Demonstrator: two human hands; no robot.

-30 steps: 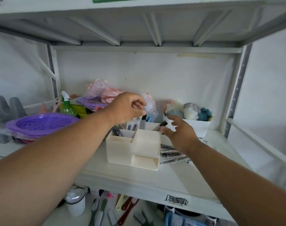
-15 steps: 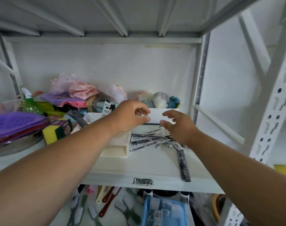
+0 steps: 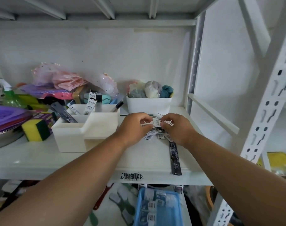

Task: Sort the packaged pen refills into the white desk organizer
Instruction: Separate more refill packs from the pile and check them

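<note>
The white desk organizer [image 3: 90, 128] stands on the shelf, left of centre, with several packaged refills [image 3: 90, 103] upright in its rear compartments. To its right lies a loose pile of packaged pen refills [image 3: 155, 132]. Both hands are on that pile. My left hand [image 3: 134, 126] pinches a refill pack at its end, fingers curled. My right hand [image 3: 176, 128] curls over the same packs from the right and grips them. One dark refill pack [image 3: 175, 157] lies apart, pointing toward the shelf's front edge.
A white bin [image 3: 148, 103] of soft items stands behind the pile. A yellow-green sponge [image 3: 36, 129], a purple basket [image 3: 7, 116] and pink bags [image 3: 65, 80] crowd the left. A shelf upright [image 3: 194, 62] bounds the right. A blue tray [image 3: 157, 207] sits on the lower shelf.
The view swung right and down. My left hand left the organizer and came down onto the refill pile. My right hand closed on the same packs.
</note>
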